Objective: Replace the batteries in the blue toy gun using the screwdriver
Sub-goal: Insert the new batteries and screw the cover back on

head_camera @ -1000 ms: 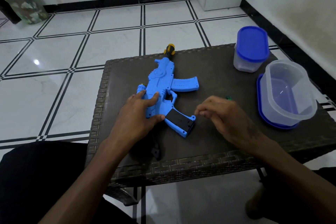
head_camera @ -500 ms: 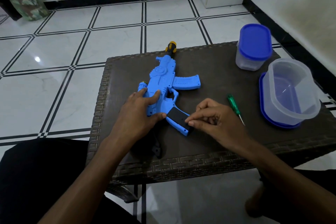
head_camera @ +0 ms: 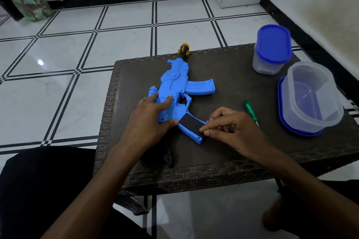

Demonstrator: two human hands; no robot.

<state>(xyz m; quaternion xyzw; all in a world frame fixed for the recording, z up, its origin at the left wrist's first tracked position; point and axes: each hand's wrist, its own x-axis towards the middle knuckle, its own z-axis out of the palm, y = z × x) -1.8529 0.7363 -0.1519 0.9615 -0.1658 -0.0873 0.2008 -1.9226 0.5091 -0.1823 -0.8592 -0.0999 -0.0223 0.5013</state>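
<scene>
Blue toy gun [head_camera: 175,91] lies flat near the middle of the dark woven worktop [head_camera: 223,153], muzzle toward the far edge. A second ago the right hand [head_camera: 229,128] hovered beside the grip; now its fingertips pinch together at the end of the black battery cover [head_camera: 191,125], likely starting to lift it off. The left hand [head_camera: 149,118] rests spread and flat on the gun's body, steadying it. The green screwdriver [head_camera: 250,111] lies loose just beyond the right hand, toward the open plastic container [head_camera: 310,99] near the right edge.
</scene>
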